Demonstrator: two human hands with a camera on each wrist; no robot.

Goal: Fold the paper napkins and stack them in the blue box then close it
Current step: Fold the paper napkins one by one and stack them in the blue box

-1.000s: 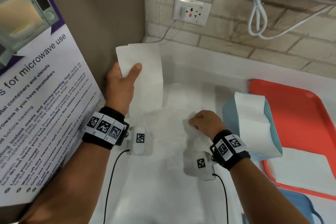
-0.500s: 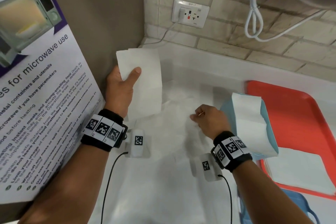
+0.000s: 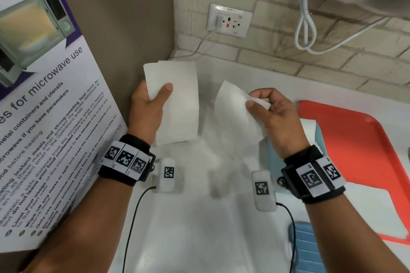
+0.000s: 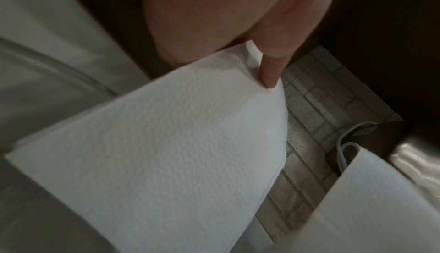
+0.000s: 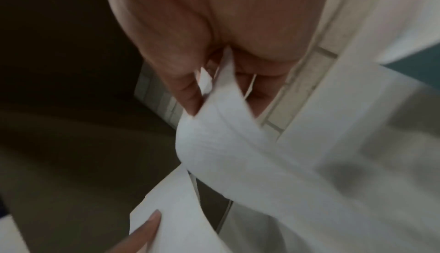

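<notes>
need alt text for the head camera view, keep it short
Over a white counter, the left hand holds a stack of folded paper napkins while the right hand pinches a single napkin. A blue box and red tray sit right.

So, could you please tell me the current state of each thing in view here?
left hand: grips a folded stack of napkins, held upright.
right hand: pinches a single napkin, lifted off the counter, bending.
blue box: open, mostly hidden behind the right wrist, white paper sticking out.
red tray: flat on the counter.
wall socket: white plug inserted.
</notes>
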